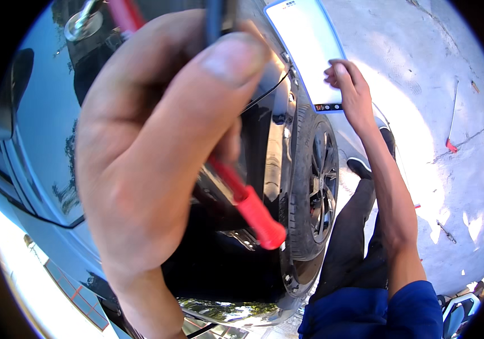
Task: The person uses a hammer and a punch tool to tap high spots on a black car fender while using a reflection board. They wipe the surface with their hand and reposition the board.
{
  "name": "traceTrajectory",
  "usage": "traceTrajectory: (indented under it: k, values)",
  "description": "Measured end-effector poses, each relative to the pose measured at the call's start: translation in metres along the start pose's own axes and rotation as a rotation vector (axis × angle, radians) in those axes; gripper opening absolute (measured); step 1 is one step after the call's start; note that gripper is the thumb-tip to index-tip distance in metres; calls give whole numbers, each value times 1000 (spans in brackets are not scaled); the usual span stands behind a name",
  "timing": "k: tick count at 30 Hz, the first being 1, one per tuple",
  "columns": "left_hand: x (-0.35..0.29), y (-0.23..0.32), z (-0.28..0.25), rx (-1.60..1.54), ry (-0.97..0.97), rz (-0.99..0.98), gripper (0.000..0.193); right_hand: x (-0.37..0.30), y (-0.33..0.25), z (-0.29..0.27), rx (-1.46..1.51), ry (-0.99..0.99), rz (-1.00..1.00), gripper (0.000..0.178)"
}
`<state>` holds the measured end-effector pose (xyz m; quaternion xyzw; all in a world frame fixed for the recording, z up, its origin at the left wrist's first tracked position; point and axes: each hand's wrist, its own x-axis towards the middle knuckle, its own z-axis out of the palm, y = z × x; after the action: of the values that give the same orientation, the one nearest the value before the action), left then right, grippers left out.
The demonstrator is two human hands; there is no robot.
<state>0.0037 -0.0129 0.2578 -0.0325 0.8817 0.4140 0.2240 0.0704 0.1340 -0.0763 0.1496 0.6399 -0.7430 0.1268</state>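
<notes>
My left hand (151,141) looms large and blurred in the foreground, fingers bent and the thumb pressed against a dark blue rod-like piece (215,20). A tool with a red ribbed handle (260,219) sticks out below the fingers; whether they grip it too is hidden. Farther off, my right hand (352,90) curls its fingers over the edge of a lit white light panel (304,39). This panel has a blue frame and small knobs at its lower end. Behind my left hand is a dark car, its black wheel (318,181) facing my legs.
The glossy car body (44,164) fills the left side. A metal disc with a rod (83,25) shows at upper left, beside a blurred red bar (124,16). On the concrete floor lie a long thin red-handled tool (451,145) and a small metal tool (446,231).
</notes>
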Motion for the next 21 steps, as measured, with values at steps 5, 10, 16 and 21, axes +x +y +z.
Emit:
traceTrajectory:
  k: [5,10,16,21]
  values:
    - [-3,14,-1,-197,-167,-86,32,-126,-130,23,636,-594,94,72]
    - [-12,28,24,-172,-311,-160,27,-189,-161,12,370,-438,307,42]
    - [-16,8,34,332,-416,46,31,-241,-97,-23,159,228,297,24]
    - [2,-75,51,866,-415,345,35,-288,-64,-32,110,341,426,23]
